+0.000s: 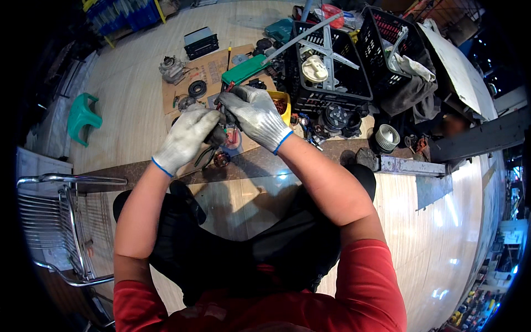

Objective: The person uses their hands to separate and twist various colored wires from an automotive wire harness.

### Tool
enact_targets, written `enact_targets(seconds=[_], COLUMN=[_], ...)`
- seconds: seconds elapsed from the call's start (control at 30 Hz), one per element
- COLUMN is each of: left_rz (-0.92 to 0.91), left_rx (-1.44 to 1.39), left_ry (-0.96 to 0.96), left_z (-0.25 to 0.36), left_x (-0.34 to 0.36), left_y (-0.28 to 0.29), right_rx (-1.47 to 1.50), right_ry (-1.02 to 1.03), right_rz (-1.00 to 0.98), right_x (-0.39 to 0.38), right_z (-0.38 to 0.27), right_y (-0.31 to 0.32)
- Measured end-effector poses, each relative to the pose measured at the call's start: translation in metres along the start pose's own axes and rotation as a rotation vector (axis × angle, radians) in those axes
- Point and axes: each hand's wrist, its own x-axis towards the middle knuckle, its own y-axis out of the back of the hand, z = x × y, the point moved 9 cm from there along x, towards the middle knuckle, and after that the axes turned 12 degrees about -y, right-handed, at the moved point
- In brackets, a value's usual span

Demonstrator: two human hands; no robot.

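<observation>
My left hand (192, 133), in a white knit glove with a blue cuff and dark fingertips, is closed, fingers curled inward. Just right of it, my right hand (254, 112) wears a matching glove and has its fingers bent round something small and dark. The two hands nearly meet, and their fingers hide most of what is between them. Below them on the floor lie pliers with dark handles (204, 157) and a small copper-wound motor part (222, 159). A green case or lid (246, 69) lies just beyond my right hand, and a yellow container (286, 113) stands beside it.
Flattened cardboard (172, 88) carries a metal compressor-like part (172, 69), a black ring (197, 88) and other parts. Black crates (332, 99) stand to the right, near a white blower wheel (387, 137). A green stool (84, 118) and metal chair (72, 221) are at left.
</observation>
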Motion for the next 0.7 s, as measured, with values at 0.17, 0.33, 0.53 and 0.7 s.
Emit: enact_targets(seconds=[0.17,0.33,0.53,0.7], left_rz=[-0.080,0.067,0.109,0.149], left_rx=[-0.551,0.478,0.884,0.610], left_ry=[0.272,-0.080,-0.281,-0.099], left_z=[0.005,0.024,0.031,0.046], left_x=[-0.010,0.002,0.000,-0.002], left_y=[-0.021,-0.001,-0.005,0.031], right_rx=[-0.124,-0.313,-0.433,-0.912], right_ry=[0.195,0.193,0.293,0.370], right_rz=[0.016,0.133,0.195,0.230], right_x=[-0.007,-0.007,-0.010,-0.015], right_z=[-0.014,-0.010,-0.032,-0.032], right_y=[0.006,0.000,0.001,0.005])
